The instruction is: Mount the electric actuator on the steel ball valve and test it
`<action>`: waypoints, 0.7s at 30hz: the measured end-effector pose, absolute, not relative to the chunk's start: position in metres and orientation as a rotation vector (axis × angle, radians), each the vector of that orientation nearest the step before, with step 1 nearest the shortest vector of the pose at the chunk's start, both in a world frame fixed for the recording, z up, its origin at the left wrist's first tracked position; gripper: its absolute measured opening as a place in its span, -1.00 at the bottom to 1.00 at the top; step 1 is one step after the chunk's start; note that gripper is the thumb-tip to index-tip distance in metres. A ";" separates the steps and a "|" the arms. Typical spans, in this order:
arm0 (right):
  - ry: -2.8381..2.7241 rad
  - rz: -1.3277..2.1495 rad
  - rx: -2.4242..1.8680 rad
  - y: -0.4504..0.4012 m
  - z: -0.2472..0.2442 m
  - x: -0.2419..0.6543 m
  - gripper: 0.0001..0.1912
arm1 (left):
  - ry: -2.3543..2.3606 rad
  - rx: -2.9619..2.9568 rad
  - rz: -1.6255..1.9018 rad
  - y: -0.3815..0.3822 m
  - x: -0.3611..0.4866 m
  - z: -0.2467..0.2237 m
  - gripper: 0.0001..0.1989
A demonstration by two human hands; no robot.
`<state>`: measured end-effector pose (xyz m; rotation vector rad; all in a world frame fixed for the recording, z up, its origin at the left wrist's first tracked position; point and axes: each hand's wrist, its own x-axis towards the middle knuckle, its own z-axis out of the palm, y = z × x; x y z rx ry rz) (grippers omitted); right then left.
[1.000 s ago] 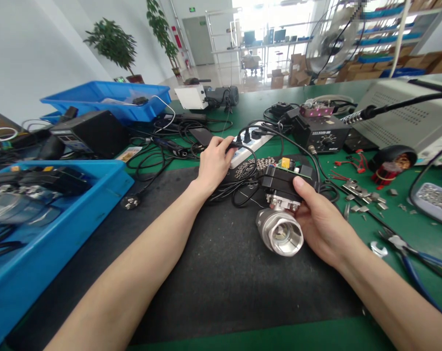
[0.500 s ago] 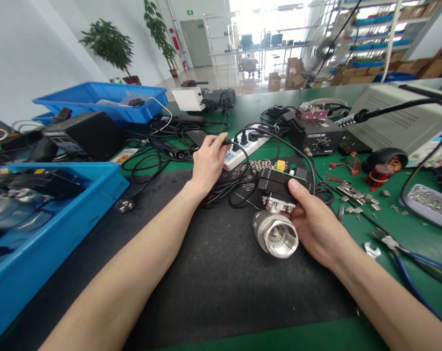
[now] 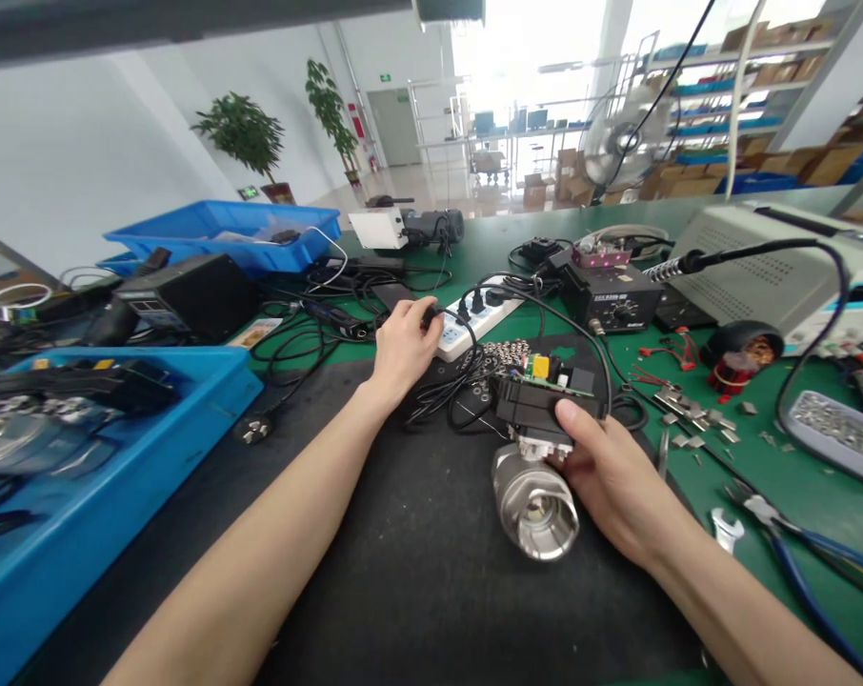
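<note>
"where's that silvery metal valve with the boxy black housing on top?"

"in the right hand, over the dark rubbery mat. can't tell if it rests there. that grip is wrapped round the side, thumb pressed on the housing."

"why hold it so?"

"my guess: it leaves the green circuit board uncovered, and the round metal mouth faces the person."

"and the left hand?"

"its grip is pinching a small black plug by the near end of the long white power strip. whether it's seated, i can't see. the strip probably lies there to be within reach."

"much room?"

"most of it is on the mat, between the forearms. past the valve, looped black cables crowd the strip. leftward, the long blue plastic tray makes an edge; rightward, blue-handled pliers and a silver open-ended wrench lie on the green bench, near the right forearm."
</note>
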<state>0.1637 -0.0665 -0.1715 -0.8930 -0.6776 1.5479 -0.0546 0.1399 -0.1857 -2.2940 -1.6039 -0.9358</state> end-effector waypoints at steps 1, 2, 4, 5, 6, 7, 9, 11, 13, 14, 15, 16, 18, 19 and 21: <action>-0.690 1.533 -0.896 -0.068 -0.170 0.163 -0.34 | -1.601 -2.307 -0.894 0.140 -0.056 -0.181 -0.63; -0.705 1.518 -0.904 -0.069 -0.168 0.163 -0.33 | -1.598 -2.321 -0.847 0.141 -0.059 -0.176 -0.64; -0.751 1.495 -0.918 -0.071 -0.164 0.162 -0.32 | -1.597 -2.349 -0.734 0.143 -0.066 -0.164 -0.66; -0.779 1.492 -0.920 -0.071 -0.163 0.162 -0.32 | -1.601 -2.363 -0.668 0.143 -0.070 -0.158 -0.67; -0.803 1.490 -0.922 -0.072 -0.162 0.162 -0.32 | -1.607 -2.378 -0.595 0.144 -0.074 -0.152 -0.68; -0.823 1.490 -0.923 -0.073 -0.161 0.162 -0.32 | -1.616 -2.395 -0.517 0.144 -0.079 -0.146 -0.68; -0.841 1.486 -0.928 -0.074 -0.161 0.162 -0.31 | -1.637 -2.425 -0.358 0.143 -0.088 -0.135 -0.69; -0.845 1.486 -0.930 -0.075 -0.161 0.162 -0.32 | -1.658 -2.452 -0.214 0.140 -0.094 -0.126 -0.71; -0.836 1.478 -0.936 -0.075 -0.162 0.161 -0.32 | -1.673 -2.484 -0.092 0.135 -0.098 -0.118 -0.73; -0.822 1.473 -0.944 -0.075 -0.162 0.161 -0.31 | -1.677 -2.504 -0.038 0.132 -0.099 -0.115 -0.73; -0.808 1.470 -0.950 -0.075 -0.163 0.161 -0.29 | -1.679 -2.525 0.011 0.130 -0.100 -0.113 -0.73; -0.794 1.469 -0.952 -0.075 -0.164 0.161 -0.27 | -1.681 -2.543 0.051 0.127 -0.100 -0.111 -0.73; -0.780 1.477 -0.937 -0.074 -0.165 0.161 -0.25 | -1.686 -2.570 0.104 0.124 -0.099 -0.109 -0.72; -0.779 1.480 -0.927 -0.074 -0.165 0.161 -0.26 | -1.688 -2.578 0.120 0.123 -0.098 -0.109 -0.73; -0.783 1.476 -0.917 -0.074 -0.166 0.161 -0.28 | -1.694 -2.585 0.133 0.123 -0.098 -0.110 -0.74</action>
